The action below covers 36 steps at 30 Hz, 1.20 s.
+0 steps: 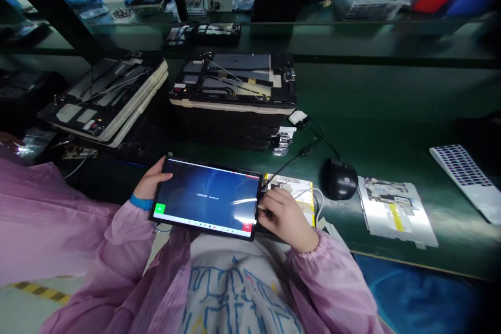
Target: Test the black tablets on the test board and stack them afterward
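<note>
— Closest to the lens?
— Pink smock sleeves (117, 250) with gathered cuffs, over a grey printed top (235, 292).
— Left hand (151, 181)?
— Fingers (158, 168) curled around the left edge of a tablet (207, 197), screen lit and tilted upward, held above the bench (391, 130), probably for easier viewing.
— Right hand (285, 216)?
— Fingers (276, 201) bunched at the tablet's right edge, partly hidden; impossible to tell whether gripping anything.
— And around them?
— Black cable (284, 169) running toward that edge, likely routed there deliberately. Just beyond, a black HP mouse (338, 179), probably kept within reach. Farther off, stacked open device casings (233, 83).
</note>
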Available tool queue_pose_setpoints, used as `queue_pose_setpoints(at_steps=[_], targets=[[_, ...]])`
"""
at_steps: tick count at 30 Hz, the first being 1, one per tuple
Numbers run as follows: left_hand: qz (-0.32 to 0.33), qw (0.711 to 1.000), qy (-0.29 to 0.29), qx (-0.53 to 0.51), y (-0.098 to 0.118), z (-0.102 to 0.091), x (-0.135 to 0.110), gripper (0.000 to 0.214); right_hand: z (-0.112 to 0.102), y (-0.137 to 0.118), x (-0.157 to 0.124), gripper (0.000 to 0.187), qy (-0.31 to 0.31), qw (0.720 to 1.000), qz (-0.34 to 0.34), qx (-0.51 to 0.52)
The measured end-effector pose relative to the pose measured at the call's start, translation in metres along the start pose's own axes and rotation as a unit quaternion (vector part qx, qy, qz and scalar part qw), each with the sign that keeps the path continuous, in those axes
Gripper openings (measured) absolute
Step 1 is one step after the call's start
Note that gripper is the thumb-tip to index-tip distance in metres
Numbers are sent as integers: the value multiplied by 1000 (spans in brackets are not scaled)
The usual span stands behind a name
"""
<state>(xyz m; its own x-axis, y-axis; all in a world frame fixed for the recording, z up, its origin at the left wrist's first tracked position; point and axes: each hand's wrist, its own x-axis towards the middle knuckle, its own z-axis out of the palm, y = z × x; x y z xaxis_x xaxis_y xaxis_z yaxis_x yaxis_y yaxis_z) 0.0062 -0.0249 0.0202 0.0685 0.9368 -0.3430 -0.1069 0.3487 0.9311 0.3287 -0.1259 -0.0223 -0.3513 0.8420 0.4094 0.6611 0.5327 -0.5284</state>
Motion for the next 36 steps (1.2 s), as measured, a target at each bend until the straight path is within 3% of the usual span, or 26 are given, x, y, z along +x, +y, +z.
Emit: queue_pose_setpoints(at_steps=[9,16,21,29,36], targets=[[-16,999,16,40,3,2,3,49,2,3,-9,10,-27,994,54,93],[-14,999,-3,43,1,1,7,48,3,9,-5,12,30,996,14,78],[-14,999,-18,40,1,4,7,48,2,11,-5,11,17,997,16,76],[-32,999,1,20,4,7,7,48,2,19,-15,7,-41,998,5,38],[-38,999,-6,9,4,4,9,44,2,22,-19,21,-21,994,-71,-78]])
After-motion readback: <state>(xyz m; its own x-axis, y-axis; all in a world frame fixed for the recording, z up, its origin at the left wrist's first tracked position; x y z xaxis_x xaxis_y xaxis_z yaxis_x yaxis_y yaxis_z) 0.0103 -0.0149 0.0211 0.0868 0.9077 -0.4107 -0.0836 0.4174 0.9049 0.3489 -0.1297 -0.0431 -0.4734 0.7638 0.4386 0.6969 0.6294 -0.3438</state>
